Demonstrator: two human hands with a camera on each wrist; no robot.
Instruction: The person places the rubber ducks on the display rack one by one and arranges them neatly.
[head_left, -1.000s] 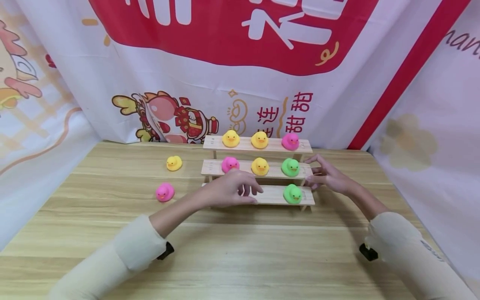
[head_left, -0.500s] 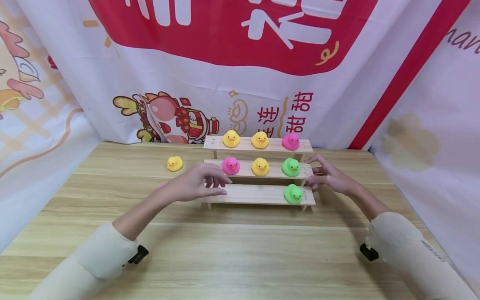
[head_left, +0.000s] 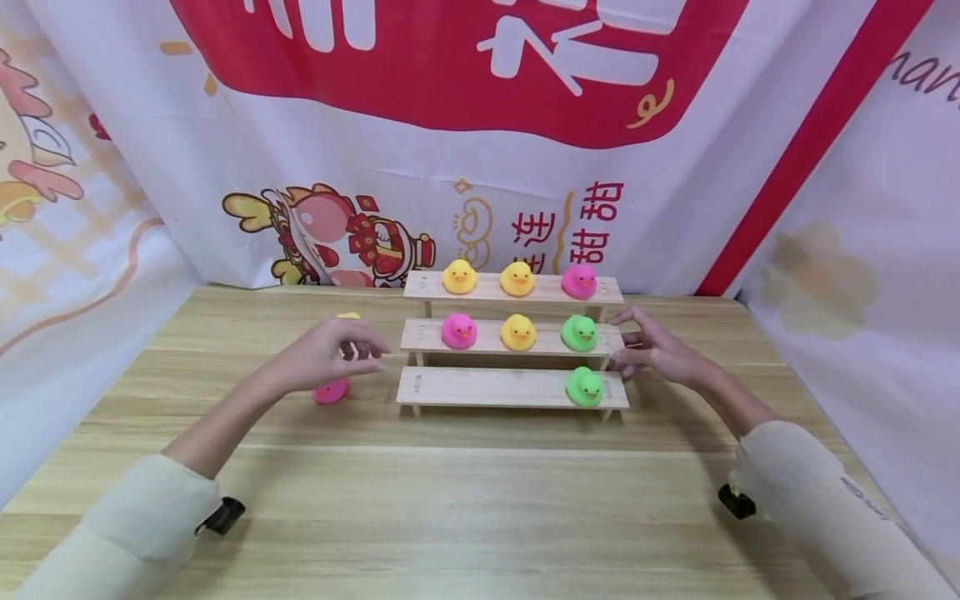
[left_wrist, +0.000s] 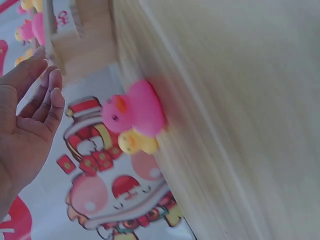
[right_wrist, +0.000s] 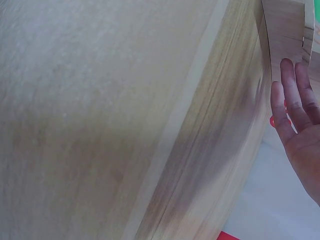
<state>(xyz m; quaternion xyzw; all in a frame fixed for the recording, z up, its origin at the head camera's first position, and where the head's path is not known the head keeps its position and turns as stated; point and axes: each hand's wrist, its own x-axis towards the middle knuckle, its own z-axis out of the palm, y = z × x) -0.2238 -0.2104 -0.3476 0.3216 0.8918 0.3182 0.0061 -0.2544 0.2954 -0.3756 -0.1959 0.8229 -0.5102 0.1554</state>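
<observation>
My left hand (head_left: 330, 354) hovers over the left of the table with its fingers loosely bent and nothing held. Just below it lies a pink rubber duck (head_left: 330, 392). A yellow rubber duck (left_wrist: 137, 142) stands behind the pink one, mostly hidden by the hand in the head view. A three-tier wooden shelf (head_left: 480, 387) carries several rubber ducks. On its bottom tier sits one green duck (head_left: 584, 387), at the right. At the shelf's right end is my right hand (head_left: 658, 352); its fingers look fairly straight in the right wrist view and reach the shelf's end.
The middle tier bears a pink duck (head_left: 459, 332), a yellow duck (head_left: 518, 332) and a green duck (head_left: 580, 333). On the top tier are two yellow ducks and a pink duck (head_left: 579, 282). A printed curtain (head_left: 360, 150) hangs behind the wooden table (head_left: 480, 517).
My left hand has moved left, from in front of the shelf to above the two loose ducks, uncovering the bottom tier. My right hand has stayed at the shelf's right end.
</observation>
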